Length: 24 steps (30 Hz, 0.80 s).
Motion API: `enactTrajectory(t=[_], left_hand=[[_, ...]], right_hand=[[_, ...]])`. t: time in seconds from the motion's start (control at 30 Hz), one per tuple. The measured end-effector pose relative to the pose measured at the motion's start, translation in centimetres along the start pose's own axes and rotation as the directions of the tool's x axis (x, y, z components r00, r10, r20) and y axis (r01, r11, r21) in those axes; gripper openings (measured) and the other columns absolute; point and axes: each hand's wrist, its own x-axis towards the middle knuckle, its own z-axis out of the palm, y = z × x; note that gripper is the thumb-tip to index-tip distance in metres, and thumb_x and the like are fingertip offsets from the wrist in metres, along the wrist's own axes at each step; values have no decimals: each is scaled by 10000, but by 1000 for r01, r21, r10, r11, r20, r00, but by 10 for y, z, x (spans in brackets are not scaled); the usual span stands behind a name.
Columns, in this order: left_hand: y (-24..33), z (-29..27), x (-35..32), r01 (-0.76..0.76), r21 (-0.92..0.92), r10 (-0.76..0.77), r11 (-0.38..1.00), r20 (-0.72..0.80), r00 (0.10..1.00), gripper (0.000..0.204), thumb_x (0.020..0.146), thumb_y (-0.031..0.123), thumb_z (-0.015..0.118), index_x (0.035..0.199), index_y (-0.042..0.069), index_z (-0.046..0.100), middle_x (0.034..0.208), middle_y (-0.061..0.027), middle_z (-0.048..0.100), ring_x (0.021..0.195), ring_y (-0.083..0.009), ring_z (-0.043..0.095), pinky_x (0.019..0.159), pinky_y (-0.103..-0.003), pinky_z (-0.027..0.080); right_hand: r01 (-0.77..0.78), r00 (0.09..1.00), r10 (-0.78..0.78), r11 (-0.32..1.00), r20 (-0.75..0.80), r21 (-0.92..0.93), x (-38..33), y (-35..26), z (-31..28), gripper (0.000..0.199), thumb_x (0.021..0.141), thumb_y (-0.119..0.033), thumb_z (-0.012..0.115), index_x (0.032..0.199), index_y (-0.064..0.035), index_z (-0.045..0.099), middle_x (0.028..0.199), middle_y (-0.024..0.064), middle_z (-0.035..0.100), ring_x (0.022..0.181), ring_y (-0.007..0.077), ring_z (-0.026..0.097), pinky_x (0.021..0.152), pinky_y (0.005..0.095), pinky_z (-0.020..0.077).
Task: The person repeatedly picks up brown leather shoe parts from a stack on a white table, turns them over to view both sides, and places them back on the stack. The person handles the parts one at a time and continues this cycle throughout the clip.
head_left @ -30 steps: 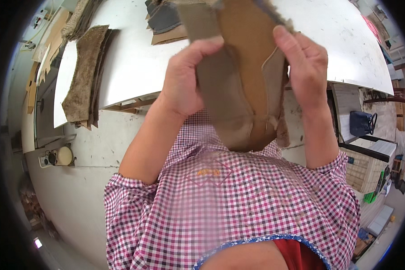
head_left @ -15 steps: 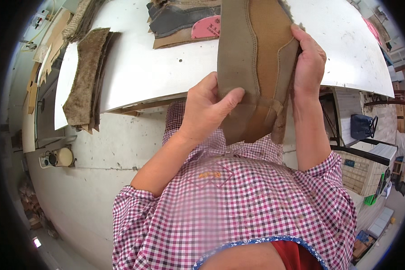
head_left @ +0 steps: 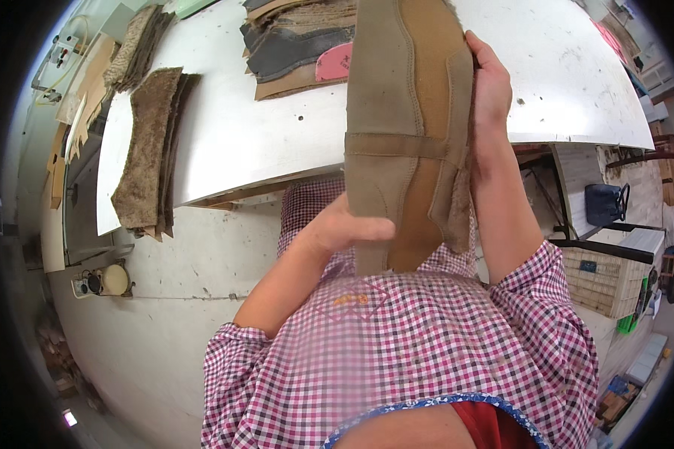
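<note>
A stitched brown boot upper [head_left: 382, 82], with a tan middle panel, a strap across it and fluffy lining at its edge, is held up before my body. My right hand [head_left: 493, 93] grips its right edge, with the thumb along the side and the other fingers hidden behind. Lower down on the left side, my left hand [head_left: 341, 228] pinches it with the thumb lying across the front; those fingers are behind it too. The upper's top end runs out of the picture.
A white table [head_left: 225, 97] spans the far side. On it lie stacked grey and brown cut pieces [head_left: 299, 49] with a pink rounded piece [head_left: 333, 63], plus two fluffy brown piles [head_left: 146, 150] at left. A beige crate [head_left: 595, 280] and dark blue bag [head_left: 605, 206] are at right.
The boot upper has come lower and slightly left, and its strap now lies flat across the front. My left hand has slid down toward its lower end; my right hand keeps hold.
</note>
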Motion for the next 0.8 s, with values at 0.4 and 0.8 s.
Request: enactTrajectory(t=[0.4,0.8], left_hand=[[38,25,-26,-137,-184,78,973,-296,952,473,762,-17,636,1227,-30,553,1165,-123,623,1052,-230,610,868,-367,515],[47,43,-34,-234,-104,186,967,-347,919,464,734,-27,633,1194,-33,571,1093,-116,646,971,-237,640,803,-368,541]], right_hand=[[-266,875,399,870,276,-414,-100,9,-31,576,990,-429,469,1318,43,504,1251,171,589,1161,240,545,1005,366,441],[266,890,-19,834,456,-484,-31,1,-63,193,956,-153,580,1004,23,644,898,46,669,810,91,625,719,249,527]])
